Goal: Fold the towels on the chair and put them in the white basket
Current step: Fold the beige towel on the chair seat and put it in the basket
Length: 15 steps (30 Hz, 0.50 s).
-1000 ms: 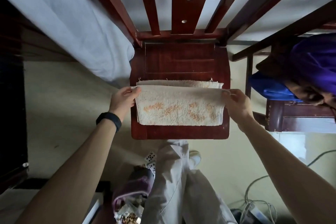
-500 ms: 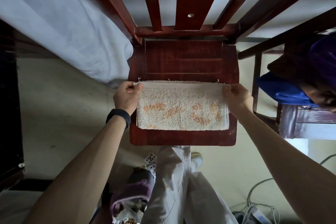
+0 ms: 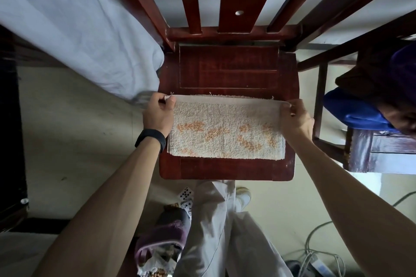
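A cream towel (image 3: 225, 129) with orange marks lies folded on the front half of the dark red wooden chair seat (image 3: 227, 69). My left hand (image 3: 158, 114) pinches the towel's far left corner. My right hand (image 3: 295, 118) pinches the far right corner. Between them the far edge is stretched straight, lying over the layer beneath. No white basket is in view.
A pale bedsheet (image 3: 74, 29) hangs at the left of the chair. A second chair at the right holds blue and purple cloth (image 3: 360, 110). My trouser legs (image 3: 225, 231), a purple slipper (image 3: 164, 236), playing cards and cables (image 3: 315, 254) are on the floor below.
Both hands carried the towel's upper layer away from me, until its edge nearly met the far edge beneath. The view has shifted slightly.
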Tool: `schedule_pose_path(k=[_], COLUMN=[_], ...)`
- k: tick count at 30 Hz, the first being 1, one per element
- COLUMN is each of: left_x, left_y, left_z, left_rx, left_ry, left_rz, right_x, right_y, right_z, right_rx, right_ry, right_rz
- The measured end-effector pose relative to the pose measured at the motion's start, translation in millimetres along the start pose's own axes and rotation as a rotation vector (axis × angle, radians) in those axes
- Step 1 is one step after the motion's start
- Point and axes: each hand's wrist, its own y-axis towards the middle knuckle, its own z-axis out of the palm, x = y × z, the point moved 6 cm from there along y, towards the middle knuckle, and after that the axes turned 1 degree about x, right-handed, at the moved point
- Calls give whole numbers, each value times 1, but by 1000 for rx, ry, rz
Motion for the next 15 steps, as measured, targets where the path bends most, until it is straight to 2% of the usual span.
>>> schedule_pose_path(k=[4, 7, 10, 12, 15], left_x=[-7, -12, -13, -9, -4], left_y=[-7, -22, -55, -77, -93], left_z=[-1, -1, 10, 33, 67], left_rx=[-47, -108, -187, -72, 92], left_ry=[190, 347, 513, 590, 707], left_rz=[68, 156, 380, 536, 650], right_x=[0, -7, -7, -4, -4], right_y=[0, -10, -44, -68, -79], right_z=[5, 5, 5, 20, 50], right_rx=[-63, -118, -291, -249, -39], right_ry=[21, -15, -241, -363, -531], right_rz=[-121, -104, -243, -420, -585])
